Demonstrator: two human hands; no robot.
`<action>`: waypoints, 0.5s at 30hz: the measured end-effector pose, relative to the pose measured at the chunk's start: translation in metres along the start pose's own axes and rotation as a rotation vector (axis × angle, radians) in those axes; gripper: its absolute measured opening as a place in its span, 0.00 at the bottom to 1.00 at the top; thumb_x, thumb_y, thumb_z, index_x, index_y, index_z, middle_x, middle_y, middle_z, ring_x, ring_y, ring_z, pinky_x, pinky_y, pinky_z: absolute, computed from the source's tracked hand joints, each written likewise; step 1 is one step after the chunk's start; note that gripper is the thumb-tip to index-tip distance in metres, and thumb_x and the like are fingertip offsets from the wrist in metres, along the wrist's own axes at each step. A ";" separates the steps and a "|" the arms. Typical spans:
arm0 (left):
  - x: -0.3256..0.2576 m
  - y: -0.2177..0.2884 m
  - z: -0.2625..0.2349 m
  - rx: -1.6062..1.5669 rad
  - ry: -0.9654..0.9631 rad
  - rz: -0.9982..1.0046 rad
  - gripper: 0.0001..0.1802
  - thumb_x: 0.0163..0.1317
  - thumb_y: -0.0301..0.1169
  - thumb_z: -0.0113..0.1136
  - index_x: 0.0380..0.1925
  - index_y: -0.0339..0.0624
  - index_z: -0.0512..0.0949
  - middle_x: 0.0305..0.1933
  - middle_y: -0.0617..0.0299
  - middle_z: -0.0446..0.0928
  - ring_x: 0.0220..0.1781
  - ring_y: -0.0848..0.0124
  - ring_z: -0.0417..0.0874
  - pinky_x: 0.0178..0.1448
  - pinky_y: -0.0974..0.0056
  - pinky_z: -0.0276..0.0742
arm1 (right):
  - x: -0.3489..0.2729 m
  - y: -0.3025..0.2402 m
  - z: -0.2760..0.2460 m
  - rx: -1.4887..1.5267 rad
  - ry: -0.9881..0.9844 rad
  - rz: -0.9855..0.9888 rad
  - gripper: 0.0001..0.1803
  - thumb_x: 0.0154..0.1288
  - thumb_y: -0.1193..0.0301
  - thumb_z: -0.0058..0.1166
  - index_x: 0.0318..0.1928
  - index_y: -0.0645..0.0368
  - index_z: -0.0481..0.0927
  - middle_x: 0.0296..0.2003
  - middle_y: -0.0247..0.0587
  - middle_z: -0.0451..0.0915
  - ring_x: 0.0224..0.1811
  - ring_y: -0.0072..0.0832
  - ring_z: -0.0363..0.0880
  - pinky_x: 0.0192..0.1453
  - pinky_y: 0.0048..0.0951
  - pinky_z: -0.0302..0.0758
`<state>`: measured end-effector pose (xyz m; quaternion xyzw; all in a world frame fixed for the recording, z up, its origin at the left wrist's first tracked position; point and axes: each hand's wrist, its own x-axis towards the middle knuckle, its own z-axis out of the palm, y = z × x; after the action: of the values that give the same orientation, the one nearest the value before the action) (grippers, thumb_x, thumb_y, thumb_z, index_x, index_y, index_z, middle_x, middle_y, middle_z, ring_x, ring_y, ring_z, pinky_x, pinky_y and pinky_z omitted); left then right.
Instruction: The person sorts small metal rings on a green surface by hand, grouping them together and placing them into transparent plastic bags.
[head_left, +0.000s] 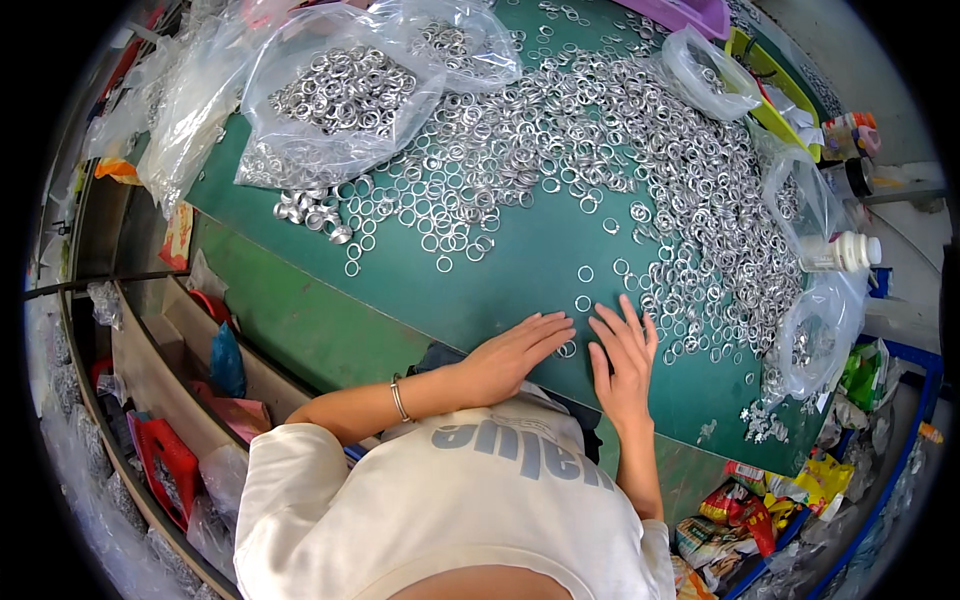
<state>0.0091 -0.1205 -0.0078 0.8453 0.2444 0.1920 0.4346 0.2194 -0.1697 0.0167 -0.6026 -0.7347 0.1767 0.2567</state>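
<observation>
Plainly silvery rings (690,165), round, shiny, probably metal.

Small-parts workshop, heaps of loose metal rings (560,125) across a green worktable (450,295), clear bags (268,150) of more

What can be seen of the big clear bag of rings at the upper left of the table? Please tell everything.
The bag looks like thin, wrinkled, clear plastic. It lies on the green tabletop, bulging with many silver, metallic-looking rings. Loose rings lie along its lower right side. Neither the left hand nor the right hand touches it.
</observation>
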 end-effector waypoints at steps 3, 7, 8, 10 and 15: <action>0.007 0.005 0.002 0.030 0.026 0.036 0.31 0.52 0.14 0.53 0.60 0.35 0.68 0.70 0.49 0.60 0.73 0.49 0.58 0.74 0.46 0.57 | 0.002 0.000 0.005 -0.064 0.065 0.083 0.16 0.65 0.75 0.52 0.53 0.60 0.78 0.61 0.41 0.72 0.70 0.44 0.61 0.71 0.55 0.48; 0.016 0.003 0.011 0.180 -0.044 0.169 0.27 0.49 0.17 0.58 0.53 0.35 0.74 0.66 0.50 0.64 0.72 0.47 0.59 0.73 0.43 0.57 | 0.010 0.007 0.001 -0.276 0.111 0.187 0.22 0.68 0.68 0.50 0.61 0.59 0.71 0.67 0.46 0.62 0.74 0.50 0.52 0.70 0.61 0.46; 0.015 0.001 0.011 0.154 -0.051 0.152 0.26 0.48 0.17 0.58 0.52 0.35 0.74 0.65 0.50 0.65 0.72 0.48 0.59 0.73 0.43 0.57 | 0.006 0.010 0.003 -0.310 0.162 0.273 0.24 0.67 0.66 0.51 0.62 0.59 0.70 0.68 0.48 0.61 0.74 0.52 0.50 0.70 0.62 0.45; 0.012 -0.002 0.008 0.103 -0.066 0.123 0.25 0.47 0.17 0.58 0.51 0.34 0.75 0.63 0.49 0.67 0.71 0.48 0.59 0.73 0.43 0.57 | -0.006 0.015 0.005 -0.381 0.269 0.446 0.29 0.67 0.62 0.53 0.65 0.59 0.66 0.69 0.52 0.57 0.74 0.57 0.46 0.70 0.64 0.44; 0.009 -0.001 0.008 0.125 -0.026 0.136 0.25 0.45 0.15 0.57 0.48 0.33 0.76 0.62 0.47 0.68 0.69 0.47 0.63 0.73 0.44 0.59 | 0.004 0.010 0.036 -0.354 0.190 0.536 0.39 0.64 0.55 0.56 0.68 0.64 0.60 0.71 0.62 0.50 0.74 0.62 0.42 0.71 0.67 0.40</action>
<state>0.0206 -0.1199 -0.0125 0.8878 0.1923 0.1943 0.3701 0.2053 -0.1624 -0.0172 -0.8232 -0.5424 0.0508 0.1598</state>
